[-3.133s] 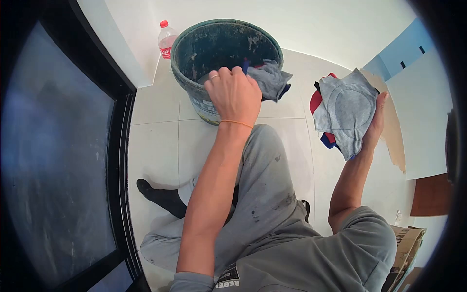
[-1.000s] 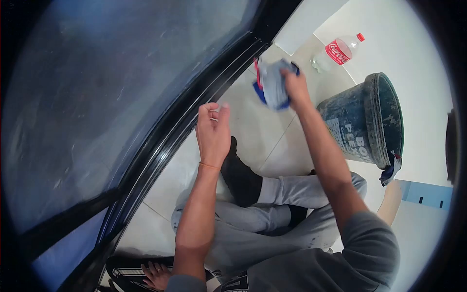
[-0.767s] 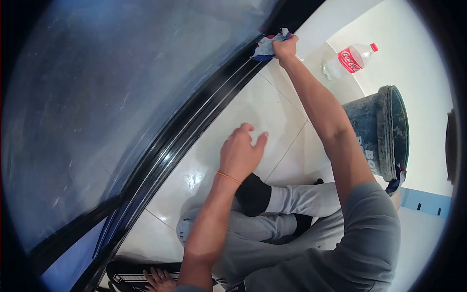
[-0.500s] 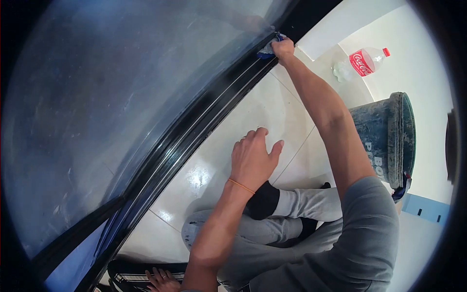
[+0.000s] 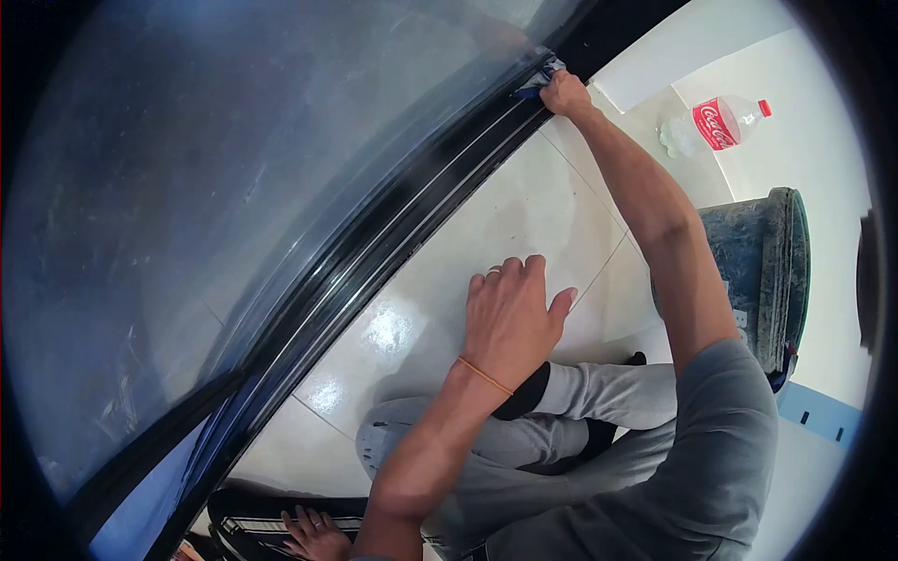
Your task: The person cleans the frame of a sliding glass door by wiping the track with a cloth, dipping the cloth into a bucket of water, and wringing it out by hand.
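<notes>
My right hand (image 5: 566, 93) reaches far up and closes around a crumpled blue and grey cloth (image 5: 533, 91). The cloth presses against the black frame (image 5: 412, 201) along the edge of a large, smeared glass panel (image 5: 187, 206). Over the tiled floor, nearer to me, hovers my left hand (image 5: 512, 313), with an orange band at its wrist. Its fingers bend loosely, the thumb stands apart, and nothing shows in it.
A Coca-Cola bottle (image 5: 718, 123) lies on its side at upper right. Below it, a dirty dark bucket (image 5: 748, 271) stands beside my right arm. Another person's hand (image 5: 316, 535) rests on a black, striped item at bottom left. My crossed legs (image 5: 561, 439) occupy the floor.
The whole view has shifted slightly, so things appear farther right. The cloth is bunched differently under my right hand. My left hand stays free, its fingers a little more bent.
</notes>
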A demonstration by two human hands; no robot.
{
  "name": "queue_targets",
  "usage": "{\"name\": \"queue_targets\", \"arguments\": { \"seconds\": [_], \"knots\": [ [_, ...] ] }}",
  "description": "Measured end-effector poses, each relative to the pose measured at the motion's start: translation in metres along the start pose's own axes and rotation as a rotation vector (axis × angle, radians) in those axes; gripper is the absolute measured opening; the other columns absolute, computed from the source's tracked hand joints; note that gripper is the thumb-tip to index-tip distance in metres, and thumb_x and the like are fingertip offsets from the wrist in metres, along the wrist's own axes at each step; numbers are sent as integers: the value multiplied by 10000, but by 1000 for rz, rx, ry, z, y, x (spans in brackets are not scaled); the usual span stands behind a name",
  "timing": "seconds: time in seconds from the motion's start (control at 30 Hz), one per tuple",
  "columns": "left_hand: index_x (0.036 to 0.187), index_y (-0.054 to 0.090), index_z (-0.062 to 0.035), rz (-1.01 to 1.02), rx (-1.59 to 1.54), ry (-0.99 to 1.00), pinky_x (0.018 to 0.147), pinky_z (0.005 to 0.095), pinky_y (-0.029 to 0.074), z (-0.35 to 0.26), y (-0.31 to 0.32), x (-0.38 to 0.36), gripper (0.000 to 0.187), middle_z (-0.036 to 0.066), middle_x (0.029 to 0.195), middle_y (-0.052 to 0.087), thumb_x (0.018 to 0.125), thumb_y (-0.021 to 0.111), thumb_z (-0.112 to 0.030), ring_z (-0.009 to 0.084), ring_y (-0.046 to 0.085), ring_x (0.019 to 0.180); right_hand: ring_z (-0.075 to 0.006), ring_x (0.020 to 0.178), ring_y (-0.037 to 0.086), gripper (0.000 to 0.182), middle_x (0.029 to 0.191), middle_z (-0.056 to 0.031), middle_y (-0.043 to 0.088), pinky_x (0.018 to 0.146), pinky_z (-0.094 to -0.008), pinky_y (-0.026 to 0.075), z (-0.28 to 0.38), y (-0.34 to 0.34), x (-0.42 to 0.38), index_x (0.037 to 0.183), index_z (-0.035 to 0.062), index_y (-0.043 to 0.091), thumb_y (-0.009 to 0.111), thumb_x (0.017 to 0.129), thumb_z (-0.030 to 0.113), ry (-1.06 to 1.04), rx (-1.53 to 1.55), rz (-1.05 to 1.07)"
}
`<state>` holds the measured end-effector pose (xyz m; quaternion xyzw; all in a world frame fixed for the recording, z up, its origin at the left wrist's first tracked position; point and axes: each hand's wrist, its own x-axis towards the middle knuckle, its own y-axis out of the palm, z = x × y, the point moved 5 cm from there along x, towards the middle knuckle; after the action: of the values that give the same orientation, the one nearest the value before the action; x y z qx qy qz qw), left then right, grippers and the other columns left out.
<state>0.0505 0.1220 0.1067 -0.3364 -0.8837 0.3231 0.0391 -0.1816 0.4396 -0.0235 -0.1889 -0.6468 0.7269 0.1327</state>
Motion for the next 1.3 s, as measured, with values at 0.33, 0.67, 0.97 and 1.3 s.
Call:
{"name": "queue_targets", "arguments": {
  "seconds": [0.33,0.67,0.97,1.3],
  "knots": [
    [815,629,-11,-530,-466,216,521,266,403,-18,-27,0,101,66,706,602,827,711,-68,140,546,566,-396,801,694,238,797,-239,689,748,-468,564,161,-2,-185,776,-2,712,632,656,187,-351,101,124],
    [763,593,-17,-850,-452,338,543,249,373,1,-26,-2,120,26,667,533,798,708,-5,111,456,572,-381,890,661,290,954,-266,664,777,-435,525,209,-26,-266,991,-37,668,617,803,178,-683,534,522],
    [1122,615,-32,-848,-1111,-264,832,279,378,55,-59,3,333,61,1085,615,967,532,-315,136,533,943,-117,962,618,629,1158,-59,669,838,-271,506,62,-105,-288,1333,42,580,553,738,-160,-308,1331,477],
    [996,634,-58,-365,-1485,-231,639,248,504,58,-30,18,112,6,892,659,885,622,-59,88,606,727,-165,1153,537,796,1369,-136,483,952,-326,464,40,-107,-304,1523,76,230,606,834,-52,-299,1714,389]
  ]
}}
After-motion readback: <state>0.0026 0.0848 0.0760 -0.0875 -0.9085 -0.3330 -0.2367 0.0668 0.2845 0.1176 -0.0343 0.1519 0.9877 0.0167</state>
